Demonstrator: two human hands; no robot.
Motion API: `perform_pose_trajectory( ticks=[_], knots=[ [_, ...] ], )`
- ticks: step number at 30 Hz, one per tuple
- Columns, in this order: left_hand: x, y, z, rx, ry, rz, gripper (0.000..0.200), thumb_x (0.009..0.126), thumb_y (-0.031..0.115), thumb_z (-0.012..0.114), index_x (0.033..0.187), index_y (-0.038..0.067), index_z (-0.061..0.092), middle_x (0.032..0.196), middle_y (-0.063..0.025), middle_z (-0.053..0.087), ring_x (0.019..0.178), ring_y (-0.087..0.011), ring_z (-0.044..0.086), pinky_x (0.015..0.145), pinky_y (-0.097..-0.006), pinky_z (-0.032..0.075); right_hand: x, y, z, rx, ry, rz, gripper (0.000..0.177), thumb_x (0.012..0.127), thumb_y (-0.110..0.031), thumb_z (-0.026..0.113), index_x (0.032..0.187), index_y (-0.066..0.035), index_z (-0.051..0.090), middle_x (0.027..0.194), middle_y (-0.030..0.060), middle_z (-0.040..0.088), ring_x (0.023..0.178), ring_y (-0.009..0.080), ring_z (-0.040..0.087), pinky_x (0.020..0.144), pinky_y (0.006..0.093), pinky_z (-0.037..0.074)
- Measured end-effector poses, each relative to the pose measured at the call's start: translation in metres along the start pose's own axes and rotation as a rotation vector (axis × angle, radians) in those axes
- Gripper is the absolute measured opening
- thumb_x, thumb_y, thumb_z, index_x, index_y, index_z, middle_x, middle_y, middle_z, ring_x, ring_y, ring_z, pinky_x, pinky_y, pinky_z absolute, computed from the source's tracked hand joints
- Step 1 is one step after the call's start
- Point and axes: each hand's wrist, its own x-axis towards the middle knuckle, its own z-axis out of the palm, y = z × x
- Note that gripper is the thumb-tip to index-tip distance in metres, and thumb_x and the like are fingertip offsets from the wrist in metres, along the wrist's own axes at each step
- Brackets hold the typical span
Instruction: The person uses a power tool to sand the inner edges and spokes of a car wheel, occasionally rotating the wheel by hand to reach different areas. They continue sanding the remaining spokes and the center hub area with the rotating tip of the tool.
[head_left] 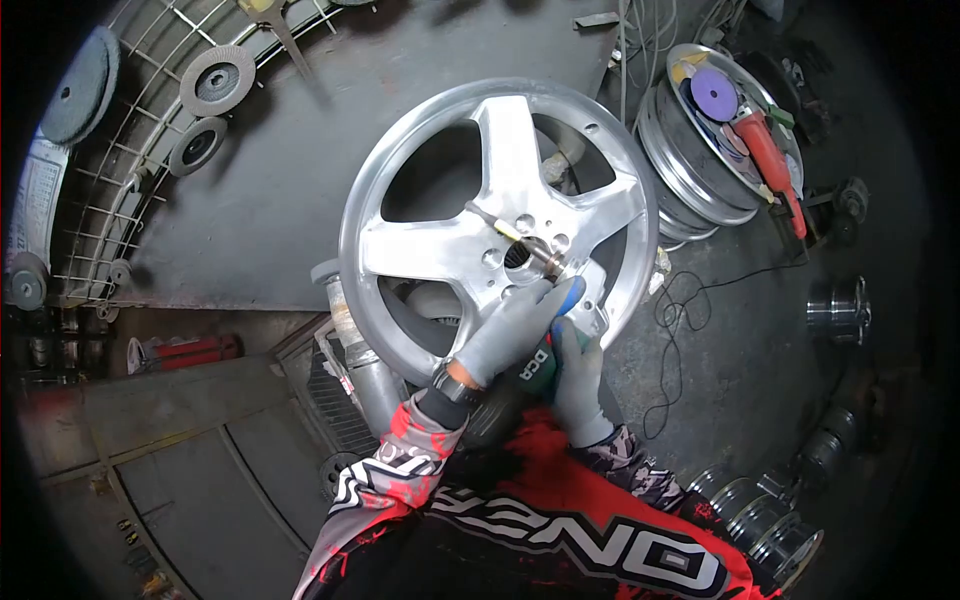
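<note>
Both hands are gripping a grinder (537, 366), the left hand (510, 335) wrapping its nose and the right hand (578, 385) clenching its body, apparently polishing the hub (500, 258) of the mounted wheel (420, 250), which next is calling for steady, even pressure.

Being counted: one five-spoke alloy wheel (440, 250); two gloved hands, left hand (510, 335), right hand (578, 385); one green DCA power tool (537, 365); one red angle grinder (770, 160); one purple sanding disc (714, 93); three abrasive discs (78, 85) (216, 82) (197, 145) at the wire rack (140, 190) top.
</note>
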Motion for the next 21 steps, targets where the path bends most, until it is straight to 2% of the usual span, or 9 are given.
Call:
perform_pose_trajectory(
  ticks=[5, 7, 8, 10, 13, 14, 16, 20, 21],
  knots=[
    [-0.01, 0.005, 0.001, -0.005, 0.091, -0.022, 0.035, 0.096, 0.012, 0.052, 0.13, 0.006, 0.053, 0.112, -0.0227, 0.063, 0.1, -0.0404, 0.062, 0.084, -0.0446, 0.051, 0.001, 0.005, -0.013, 0.098, -0.065, 0.147, 0.028, 0.096, -0.015, 0.058, 0.12, -0.002, 0.056, 0.109, 0.0108, 0.064, 0.096, 0.0214, 0.065, 0.084, 0.0339, 0.053],
    [0.002, 0.008, -0.001, 0.013, 0.026, -0.056, 0.033, 0.097, 0.015, 0.051, 0.13, 0.008, 0.054, 0.111, -0.0226, 0.063, 0.099, -0.0403, 0.062, 0.083, -0.0451, 0.05, 0.005, -0.004, -0.02, -1.016, -0.246, -0.777, 0.03, 0.091, -0.013, 0.063, 0.118, -0.001, 0.055, 0.106, 0.0142, 0.064, 0.098, 0.0273, 0.065, 0.084, 0.0372, 0.052],
    [0.009, 0.009, -0.001, 0.031, -0.041, -0.089, 0.032, 0.099, 0.019, 0.05, 0.129, 0.01, 0.055, 0.109, -0.0224, 0.063, 0.098, -0.0403, 0.062, 0.083, -0.0456, 0.05, 0.006, -0.004, -0.016, -1.017, -0.247, -0.777, 0.03, 0.091, -0.013, 0.063, 0.118, -0.001, 0.055, 0.106, 0.0142, 0.064, 0.098, 0.0273, 0.065, 0.084, 0.0372, 0.052],
    [0.016, 0.006, 0.002, 0.009, -0.031, -0.084, 0.031, 0.101, 0.023, 0.048, 0.129, 0.012, 0.055, 0.107, -0.0223, 0.062, 0.097, -0.0401, 0.062, 0.082, -0.0462, 0.05, 0.006, -0.008, -0.002, 0.095, -0.096, 0.001, 0.034, 0.088, -0.014, 0.067, 0.117, 0.0, 0.054, 0.104, 0.0165, 0.063, 0.099, 0.0311, 0.064, 0.083, 0.0398, 0.051],
    [0.008, 0.008, 0.003, 0.028, -0.018, -0.108, 0.032, 0.103, 0.031, 0.045, 0.128, 0.015, 0.056, 0.104, -0.0226, 0.062, 0.096, -0.0407, 0.062, 0.083, -0.0475, 0.048, 0.004, -0.004, -0.011, -0.536, -0.245, -0.321, 0.039, 0.088, -0.013, 0.066, 0.122, 0.0, 0.053, 0.111, 0.017, 0.062, 0.103, 0.0304, 0.063, 0.086, 0.0386, 0.05],
    [0.004, 0.009, 0.003, 0.069, -0.018, -0.133, 0.033, 0.103, 0.034, 0.043, 0.127, 0.016, 0.057, 0.105, -0.0231, 0.062, 0.096, -0.0415, 0.062, 0.084, -0.0481, 0.048, 0.006, 0.003, -0.014, -0.533, -0.245, -0.319, 0.039, 0.088, -0.013, 0.066, 0.122, 0.0, 0.053, 0.111, 0.017, 0.062, 0.103, 0.0304, 0.063, 0.086, 0.0386, 0.05],
    [0.0, 0.01, 0.004, -0.025, -0.039, -0.262, 0.033, 0.103, 0.034, 0.043, 0.128, 0.017, 0.057, 0.106, -0.0234, 0.062, 0.096, -0.0421, 0.062, 0.084, -0.0479, 0.048, 0.008, 0.015, -0.013, 0.395, -0.172, 0.251, 0.042, 0.094, -0.016, 0.059, 0.131, 0.001, 0.048, 0.122, 0.0154, 0.06, 0.11, 0.0273, 0.062, 0.092, 0.0366, 0.049],
    [0.009, 0.014, 0.005, -0.242, -0.061, -0.605, 0.032, 0.103, 0.034, 0.043, 0.13, 0.021, 0.056, 0.11, -0.0241, 0.063, 0.099, -0.0428, 0.062, 0.086, -0.0466, 0.048, 0.003, 0.005, -0.006, 0.395, -0.218, 0.229, 0.038, 0.101, -0.027, 0.049, 0.13, -0.002, 0.052, 0.118, 0.0087, 0.062, 0.105, 0.0177, 0.063, 0.088, 0.0318, 0.053],
    [0.012, 0.013, 0.004, -0.242, -0.06, -0.604, 0.032, 0.103, 0.034, 0.043, 0.13, 0.021, 0.056, 0.11, -0.0241, 0.063, 0.099, -0.0428, 0.062, 0.086, -0.0466, 0.048, 0.005, 0.006, -0.01, 0.233, -0.288, 0.055, 0.043, 0.103, -0.031, 0.045, 0.135, -0.002, 0.047, 0.125, 0.0099, 0.058, 0.111, 0.0194, 0.061, 0.095, 0.0337, 0.05]
  ],
)
